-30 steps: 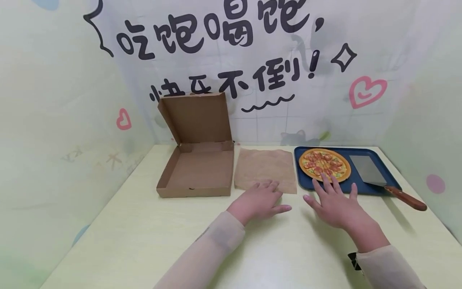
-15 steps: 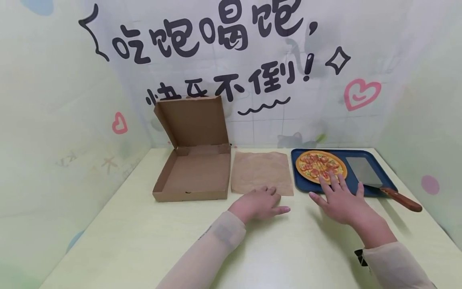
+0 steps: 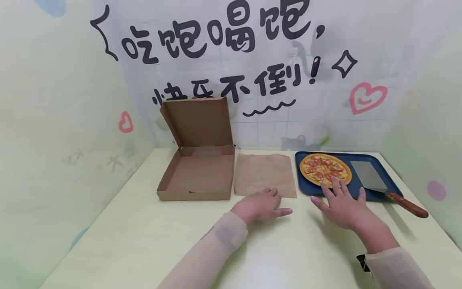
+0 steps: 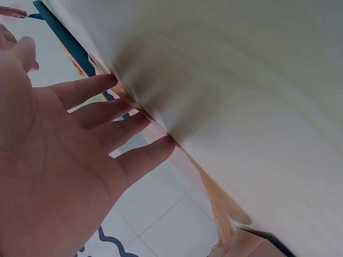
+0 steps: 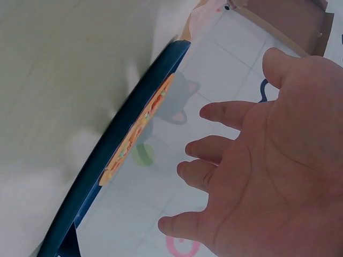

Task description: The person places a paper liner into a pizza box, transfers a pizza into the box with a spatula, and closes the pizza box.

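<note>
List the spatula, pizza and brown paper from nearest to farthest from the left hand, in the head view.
1. Brown paper: just ahead, with the left hand at its near edge.
2. Pizza: to the right, on the left part of the blue tray.
3. Spatula: farthest right, partly on the tray, beyond the pizza.

My left sleeve (image 3: 205, 253) is matt cloth. I see the pizza box (image 3: 202, 170) in plain matt cardboard, the lightly creased paper sheet (image 3: 265, 172), and the smooth, plastic-looking tray (image 3: 306, 189). The spatula (image 3: 369, 176) pairs smooth metal with polished wood; the tabletop (image 3: 126, 241) has a soft sheen.
</note>
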Available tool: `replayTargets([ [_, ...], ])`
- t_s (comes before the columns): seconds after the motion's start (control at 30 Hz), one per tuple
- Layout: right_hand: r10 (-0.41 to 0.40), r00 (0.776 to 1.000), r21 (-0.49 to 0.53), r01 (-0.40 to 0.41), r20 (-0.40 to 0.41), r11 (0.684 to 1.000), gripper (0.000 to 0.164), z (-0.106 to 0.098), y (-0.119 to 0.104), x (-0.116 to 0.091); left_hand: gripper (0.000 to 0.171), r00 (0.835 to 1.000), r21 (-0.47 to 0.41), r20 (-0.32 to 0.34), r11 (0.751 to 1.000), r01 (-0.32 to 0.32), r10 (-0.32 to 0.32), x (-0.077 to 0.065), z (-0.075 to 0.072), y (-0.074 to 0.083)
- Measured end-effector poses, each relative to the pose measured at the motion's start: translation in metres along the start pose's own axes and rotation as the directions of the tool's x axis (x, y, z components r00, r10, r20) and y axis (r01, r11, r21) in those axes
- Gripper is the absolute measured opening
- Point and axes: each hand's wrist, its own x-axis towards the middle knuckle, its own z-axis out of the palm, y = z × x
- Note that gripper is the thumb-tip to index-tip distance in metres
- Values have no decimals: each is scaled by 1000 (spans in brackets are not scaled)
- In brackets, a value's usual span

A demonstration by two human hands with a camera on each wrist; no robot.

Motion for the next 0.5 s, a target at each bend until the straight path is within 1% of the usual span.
replayTargets([
  [0.2, -1, 1000, 17, 1, 12, 1000, 93, 1, 2, 3, 86, 1000, 16, -4, 1000, 5, -5, 2, -1, 1],
  [0.33, 0, 1000, 32, 0, 10, 999, 94, 1, 6, 6, 85, 1000, 27, -22, 1000, 8, -8, 5, 0, 0],
  [0.43, -1, 1000, 32, 1, 9, 999, 95, 3, 9, 8, 78, 998, 57, -65, 998, -12, 16, 6, 0, -1],
  [0.5, -2, 1000, 29, 2, 4, 1000, 95, 4, 11, 10, 67, 993, 90, -112, 995, -33, 43, 7, -1, -2],
])
